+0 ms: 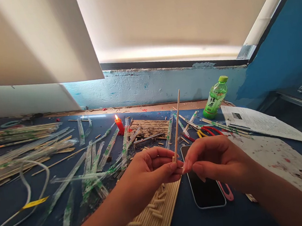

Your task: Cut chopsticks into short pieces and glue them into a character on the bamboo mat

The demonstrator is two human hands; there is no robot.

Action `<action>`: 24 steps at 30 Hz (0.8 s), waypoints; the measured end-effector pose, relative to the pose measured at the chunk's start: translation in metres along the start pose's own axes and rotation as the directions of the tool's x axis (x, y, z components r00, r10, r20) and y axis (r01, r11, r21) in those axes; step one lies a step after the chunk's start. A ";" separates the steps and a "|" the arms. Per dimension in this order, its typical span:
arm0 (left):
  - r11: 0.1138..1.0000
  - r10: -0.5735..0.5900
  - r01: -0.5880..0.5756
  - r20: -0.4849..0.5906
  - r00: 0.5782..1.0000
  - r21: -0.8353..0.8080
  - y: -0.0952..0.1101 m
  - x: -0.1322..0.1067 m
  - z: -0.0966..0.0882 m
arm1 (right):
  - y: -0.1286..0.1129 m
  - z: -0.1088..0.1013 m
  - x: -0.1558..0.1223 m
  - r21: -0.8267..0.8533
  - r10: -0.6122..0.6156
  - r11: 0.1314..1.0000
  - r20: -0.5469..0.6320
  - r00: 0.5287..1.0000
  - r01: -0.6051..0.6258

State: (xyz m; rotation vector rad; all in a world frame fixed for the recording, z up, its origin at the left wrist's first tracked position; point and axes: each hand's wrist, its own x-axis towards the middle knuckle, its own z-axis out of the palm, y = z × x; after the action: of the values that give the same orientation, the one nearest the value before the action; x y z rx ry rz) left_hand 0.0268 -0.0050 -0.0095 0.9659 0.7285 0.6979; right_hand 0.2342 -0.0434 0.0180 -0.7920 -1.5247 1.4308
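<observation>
A home craft desk: blue table (pixel 21 213) strewn with bamboo sticks (pixel 15 134), wrappers (pixel 101 157), candle (pixel 119 125).

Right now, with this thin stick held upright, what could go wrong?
1. The lit candle stands close to plastic wrappers and a mat of sticks; they might catch fire.
2. The stick, held by the left hand with the right hand pinching beside it, may snap over the phone.

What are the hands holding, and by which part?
A thin wooden stick, pinched at its lower end by the left hand; right hand fingertips touch there.
</observation>
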 end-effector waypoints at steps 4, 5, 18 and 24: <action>1.000 -0.011 0.011 -0.012 1.000 0.004 0.001 -0.001 0.001 | 0.002 0.000 0.000 0.017 -0.011 1.000 0.028 1.000 0.011; 1.000 -0.013 0.013 -0.014 1.000 0.004 0.001 -0.002 0.001 | 0.002 0.000 0.000 0.017 -0.010 1.000 0.032 0.999 0.009; 1.000 0.005 -0.005 0.033 0.999 -0.018 0.002 -0.002 0.003 | 0.005 -0.010 0.000 -0.099 -0.013 0.995 -0.040 0.999 0.009; 0.999 -0.007 0.012 0.127 0.992 -0.040 0.005 -0.005 0.004 | 0.010 -0.014 0.008 -0.122 0.035 0.991 -0.154 0.987 -0.054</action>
State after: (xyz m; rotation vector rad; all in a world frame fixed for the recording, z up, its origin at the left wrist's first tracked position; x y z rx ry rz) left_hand 0.0259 -0.0087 -0.0020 0.9603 0.6048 0.6344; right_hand 0.2423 -0.0295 0.0092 -0.9946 -1.4986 1.2848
